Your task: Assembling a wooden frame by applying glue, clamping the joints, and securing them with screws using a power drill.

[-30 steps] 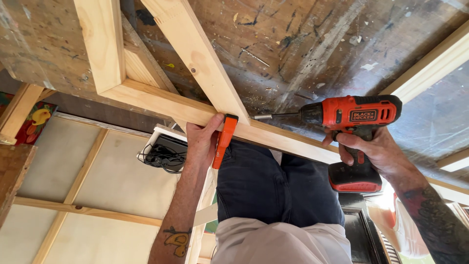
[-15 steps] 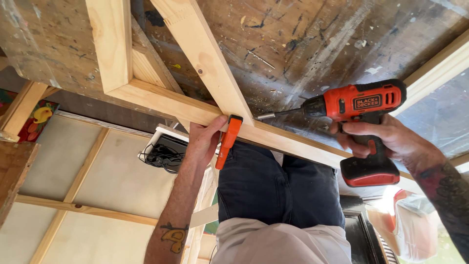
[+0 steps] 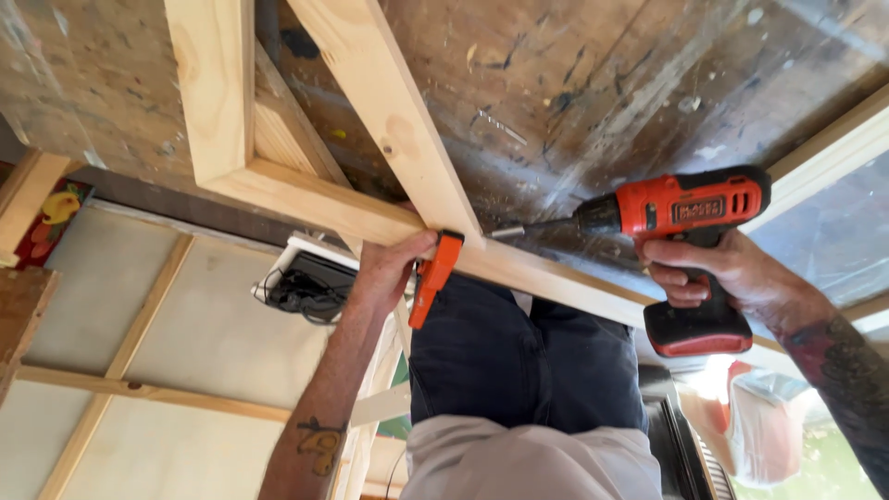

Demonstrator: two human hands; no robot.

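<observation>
My left hand (image 3: pixel 389 268) grips the long bar of a pale wooden frame (image 3: pixel 315 199) and presses against an orange clamp (image 3: pixel 431 278) at the joint. A second bar (image 3: pixel 389 120) meets the long bar right there. My right hand (image 3: pixel 732 273) is closed on the handle of an orange and black cordless drill (image 3: pixel 685 208). The drill bit points left, and its tip is close to that joint. The frame lies on a paint-spattered work surface (image 3: pixel 602 83). My legs in dark trousers (image 3: pixel 519 361) stand below the frame's edge.
A white box holding tangled black cables (image 3: pixel 301 278) sits near my left wrist. A pale panel with wooden battens (image 3: pixel 120 306) lies at the left. A light window frame (image 3: pixel 833 148) runs along the right.
The drill and my right hand have shifted a little to the right while the bit tip stays near the joint. My left hand keeps its hold at the clamp.
</observation>
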